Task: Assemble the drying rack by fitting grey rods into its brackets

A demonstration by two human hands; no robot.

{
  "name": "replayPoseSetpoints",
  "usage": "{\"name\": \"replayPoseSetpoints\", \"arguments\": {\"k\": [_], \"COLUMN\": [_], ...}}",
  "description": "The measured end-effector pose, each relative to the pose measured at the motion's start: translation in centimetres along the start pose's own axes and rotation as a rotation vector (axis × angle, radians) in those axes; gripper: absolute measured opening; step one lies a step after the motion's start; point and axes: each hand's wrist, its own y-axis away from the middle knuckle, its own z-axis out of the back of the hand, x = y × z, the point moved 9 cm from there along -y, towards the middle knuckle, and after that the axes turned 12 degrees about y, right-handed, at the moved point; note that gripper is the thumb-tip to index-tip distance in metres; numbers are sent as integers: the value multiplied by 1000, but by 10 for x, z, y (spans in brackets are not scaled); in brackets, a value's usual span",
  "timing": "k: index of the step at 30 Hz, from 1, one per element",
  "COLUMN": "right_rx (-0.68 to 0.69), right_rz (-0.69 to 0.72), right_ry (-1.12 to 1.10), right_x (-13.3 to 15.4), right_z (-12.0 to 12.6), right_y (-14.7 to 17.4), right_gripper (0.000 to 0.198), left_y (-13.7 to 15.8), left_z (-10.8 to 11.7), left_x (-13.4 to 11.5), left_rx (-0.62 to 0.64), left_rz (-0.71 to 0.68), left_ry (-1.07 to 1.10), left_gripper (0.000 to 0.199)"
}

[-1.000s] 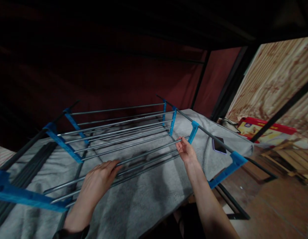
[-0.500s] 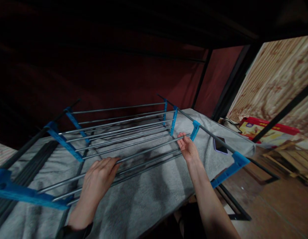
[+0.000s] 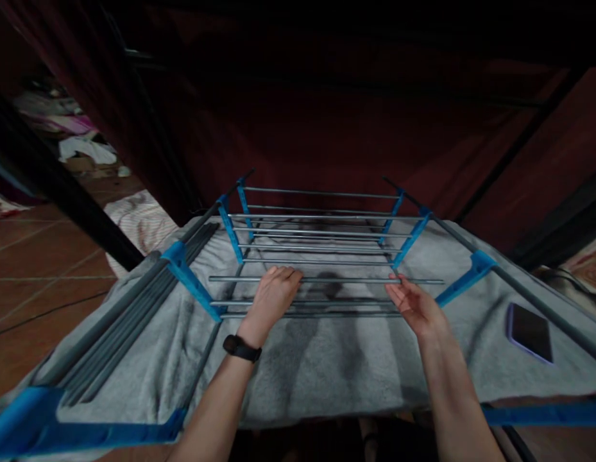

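A blue-and-grey rack frame stands on grey cloth, with blue plastic brackets (image 3: pixel 194 282) on both sides and thin metal bars (image 3: pixel 321 235) across its far part. Both hands hold a loose-looking metal rod (image 3: pixel 346 280) crosswise over two lower bars. My left hand (image 3: pixel 273 295), a black band on its wrist, is closed over the rod left of its middle. Toward the right end, my right hand (image 3: pixel 416 305) grips it from below between thumb and fingers. The rod's ends lie close to the brackets; I cannot tell whether they touch.
Several grey tubes (image 3: pixel 148 314) lie along the left on the grey cloth (image 3: pixel 326 372). A phone (image 3: pixel 529 332) rests at the right, beside the frame's long side tube (image 3: pixel 543 308). Dark red panels (image 3: pixel 317 135) rise behind, and tiled floor (image 3: pixel 52 256) shows at far left.
The view has swung left, bringing the left floor and loose tubes more into sight. Both hands still hold the rod, which now runs nearly level across the view.
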Motion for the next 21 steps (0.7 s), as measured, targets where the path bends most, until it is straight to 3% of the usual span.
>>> {"name": "replayPoseSetpoints", "arguments": {"k": [5, 10, 15, 21], "right_rx": [10, -19, -66, -62], "right_rz": [11, 43, -5, -81], "right_ry": [24, 59, 86, 143], "right_x": [-5, 1, 0, -8], "right_z": [-4, 1, 1, -9], "right_y": [-6, -18, -23, -21], "right_gripper": [13, 15, 24, 19], "left_y": [-4, -8, -7, -7], "left_z": [-10, -18, -17, -19], "left_x": [2, 5, 4, 7], "left_rx": [33, 34, 8, 36], "left_rz": [0, 20, 2, 13], "left_ry": [-17, 35, 76, 27], "left_gripper": [8, 15, 27, 18]}}
